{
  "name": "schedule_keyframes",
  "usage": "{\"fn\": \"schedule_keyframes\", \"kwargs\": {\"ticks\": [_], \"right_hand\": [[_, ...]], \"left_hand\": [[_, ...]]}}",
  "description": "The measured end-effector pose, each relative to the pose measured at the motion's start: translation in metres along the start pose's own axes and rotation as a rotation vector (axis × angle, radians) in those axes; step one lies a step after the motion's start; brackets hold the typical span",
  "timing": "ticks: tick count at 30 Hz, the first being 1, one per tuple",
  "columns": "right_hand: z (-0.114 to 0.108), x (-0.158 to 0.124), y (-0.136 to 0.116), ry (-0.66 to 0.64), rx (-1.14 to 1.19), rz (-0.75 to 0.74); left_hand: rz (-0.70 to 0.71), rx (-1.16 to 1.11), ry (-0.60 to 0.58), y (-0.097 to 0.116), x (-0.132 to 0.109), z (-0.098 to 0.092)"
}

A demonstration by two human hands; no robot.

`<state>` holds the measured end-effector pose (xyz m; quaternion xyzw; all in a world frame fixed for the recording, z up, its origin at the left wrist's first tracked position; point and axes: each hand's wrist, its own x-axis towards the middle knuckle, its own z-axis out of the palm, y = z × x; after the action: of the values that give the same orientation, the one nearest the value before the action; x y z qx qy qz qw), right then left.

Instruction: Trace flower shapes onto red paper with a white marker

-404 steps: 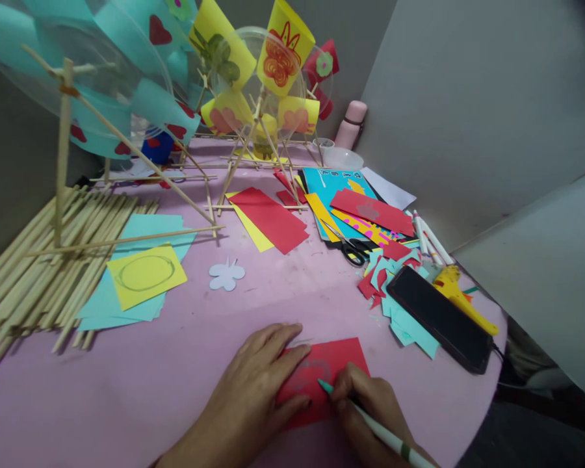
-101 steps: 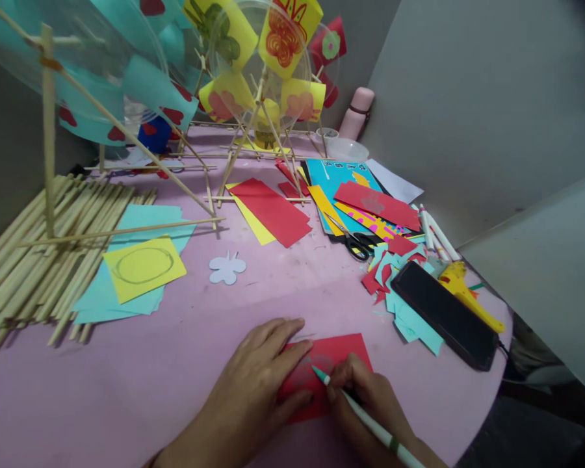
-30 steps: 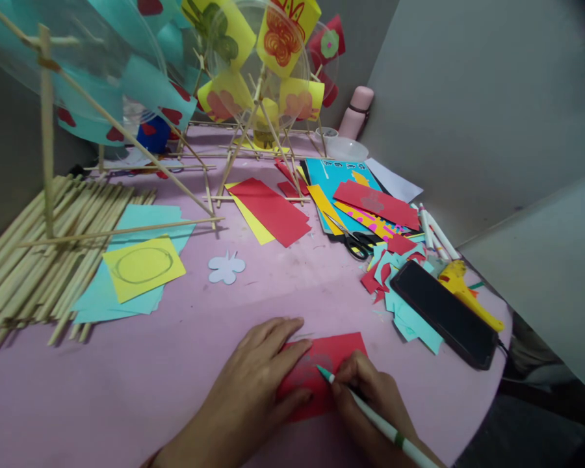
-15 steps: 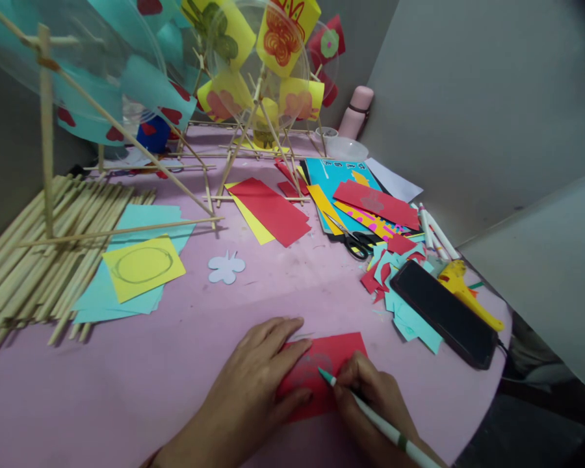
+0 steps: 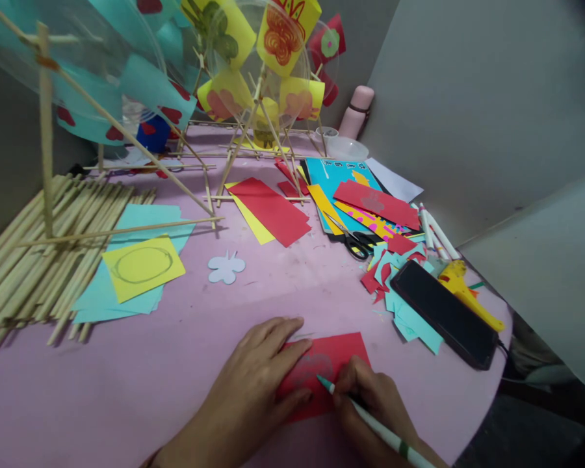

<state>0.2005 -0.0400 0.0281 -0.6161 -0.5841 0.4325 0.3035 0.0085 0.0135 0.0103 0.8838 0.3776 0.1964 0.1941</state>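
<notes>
My right hand (image 5: pixel 370 403) grips a white marker (image 5: pixel 383 432) with a green tip. The tip touches a red paper (image 5: pixel 344 351) on the table, where a faint greyish drawing (image 5: pixel 314 367) shows. Spread flat, my left hand (image 5: pixel 253 383) presses on the left side of that paper, fingers apart. Part of the sheet is hidden under both hands. Farther up the table lies a pale butterfly cutout (image 5: pixel 227 268).
Bamboo sticks (image 5: pixel 53 260) and a yellow paper (image 5: pixel 143 268) lie left. Stick frames carrying paper pinwheels (image 5: pixel 283 39) stand behind. Scissors (image 5: pixel 358 246), paper scraps (image 5: pixel 385 273), a phone (image 5: pixel 443 315) and a yellow glue gun (image 5: pixel 461 289) are on the right.
The marker tip has moved slightly down on the red paper, with my right hand shifting a little. My left hand stays in place.
</notes>
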Motion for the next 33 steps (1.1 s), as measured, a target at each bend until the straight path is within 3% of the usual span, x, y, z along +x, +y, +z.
{"fn": "schedule_keyframes", "kwargs": {"ticks": [10, 33], "right_hand": [[0.0022, -0.0038, 0.0105, 0.104, 0.090, -0.004], [0.0065, 0.0016, 0.0073, 0.022, -0.011, 0.012]], "left_hand": [[-0.004, -0.001, 0.008, 0.0007, 0.0007, -0.0017], [0.003, -0.009, -0.001, 0.0001, 0.0021, -0.0025]]}}
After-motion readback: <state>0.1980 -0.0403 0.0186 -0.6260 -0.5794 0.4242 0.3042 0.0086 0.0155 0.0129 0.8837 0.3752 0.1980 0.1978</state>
